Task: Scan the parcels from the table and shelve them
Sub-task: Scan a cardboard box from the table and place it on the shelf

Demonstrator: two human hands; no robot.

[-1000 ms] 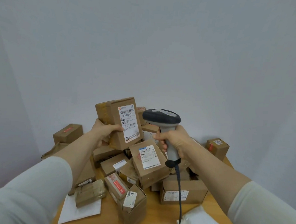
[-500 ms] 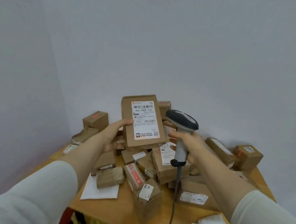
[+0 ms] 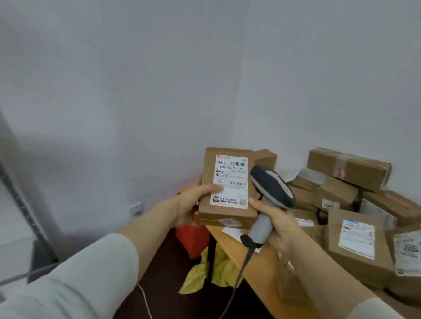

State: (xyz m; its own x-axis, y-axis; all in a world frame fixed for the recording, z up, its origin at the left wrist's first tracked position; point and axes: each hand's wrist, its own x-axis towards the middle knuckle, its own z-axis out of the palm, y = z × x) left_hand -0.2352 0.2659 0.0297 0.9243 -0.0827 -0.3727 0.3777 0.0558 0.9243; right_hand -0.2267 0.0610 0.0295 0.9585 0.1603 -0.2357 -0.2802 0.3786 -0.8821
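Parcel (image 3: 229, 185) is held upright off the near edge of the tabletop (image 3: 268, 278) by the left grip (image 3: 192, 202), thumb on the label, likely so the barcode is faced to the scanner (image 3: 271, 187) clasped in the right grip (image 3: 279, 227) just beside.

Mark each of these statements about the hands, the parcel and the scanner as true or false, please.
1. The left hand holds a parcel with its label towards the camera. True.
2. The right hand grips the scanner by its handle. True.
3. The scanner is cordless. False: a dark cable hangs from its handle.
4. No other parcels lie on the table. False: a pile of parcels lies there.
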